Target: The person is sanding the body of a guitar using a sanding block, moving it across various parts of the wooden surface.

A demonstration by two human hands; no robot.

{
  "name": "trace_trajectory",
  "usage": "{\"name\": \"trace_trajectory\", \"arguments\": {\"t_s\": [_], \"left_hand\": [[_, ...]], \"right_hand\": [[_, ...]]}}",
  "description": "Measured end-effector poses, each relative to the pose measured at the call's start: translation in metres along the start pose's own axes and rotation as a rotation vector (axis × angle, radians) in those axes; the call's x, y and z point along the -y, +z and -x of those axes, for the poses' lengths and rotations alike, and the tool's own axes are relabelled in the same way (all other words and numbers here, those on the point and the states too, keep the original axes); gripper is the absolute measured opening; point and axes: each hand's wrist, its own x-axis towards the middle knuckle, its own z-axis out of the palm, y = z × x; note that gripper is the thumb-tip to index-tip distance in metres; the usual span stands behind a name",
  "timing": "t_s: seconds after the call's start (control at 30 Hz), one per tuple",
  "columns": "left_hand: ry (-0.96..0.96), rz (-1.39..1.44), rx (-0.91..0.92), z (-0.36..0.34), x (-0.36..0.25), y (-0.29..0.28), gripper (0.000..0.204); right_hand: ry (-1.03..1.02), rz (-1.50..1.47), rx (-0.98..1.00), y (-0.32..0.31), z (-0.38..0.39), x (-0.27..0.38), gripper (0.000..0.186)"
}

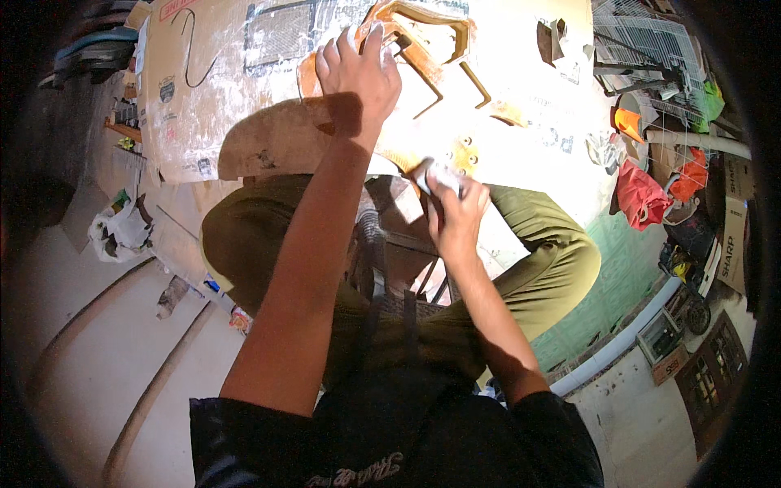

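Observation:
A glossy orange-brown wooden piece (427, 58) with curved arms and cut-out gaps lies on the cardboard sheet (183, 138) before me. My left hand (358, 77) rests on its left part, with dusty fingers spread over the wood. Nearer my lap, part of an orange wooden piece with round holes (465, 154) shows in glaring light; whether it joins the first cannot be made out. My right hand (458, 207) pinches a folded pale pad (437, 176) against the near edge of this holed part. White dust covers much of the cardboard.
A bent wire hook (187, 57) lies on the cardboard at the far left, and a torn dark scrap (551, 42) at the far right. My crossed legs (545, 260) border the near side. A wire rack (643, 49) and a red bag (641, 195) stand right.

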Motion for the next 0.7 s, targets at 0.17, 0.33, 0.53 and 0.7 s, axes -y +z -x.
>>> {"name": "trace_trajectory", "arguments": {"t_s": [0.17, 0.33, 0.53, 0.7], "left_hand": [[0.004, -0.010, 0.032, -0.001, 0.000, -0.004, 0.045], [0.011, -0.023, -0.008, 0.000, 0.001, -0.007, 0.045], [0.043, 0.015, -0.056, 0.000, 0.001, 0.000, 0.044], [0.043, -0.007, -0.024, -0.002, -0.003, -0.012, 0.045]], "right_hand": [[-0.012, -0.018, -0.168, 0.025, -0.101, -0.018, 0.036], [0.000, 0.002, -0.097, -0.002, -0.043, -0.007, 0.048], [-0.006, 0.022, -0.063, 0.002, -0.040, -0.014, 0.041], [-0.168, -0.003, -0.232, 0.014, -0.119, -0.019, 0.038]]}}
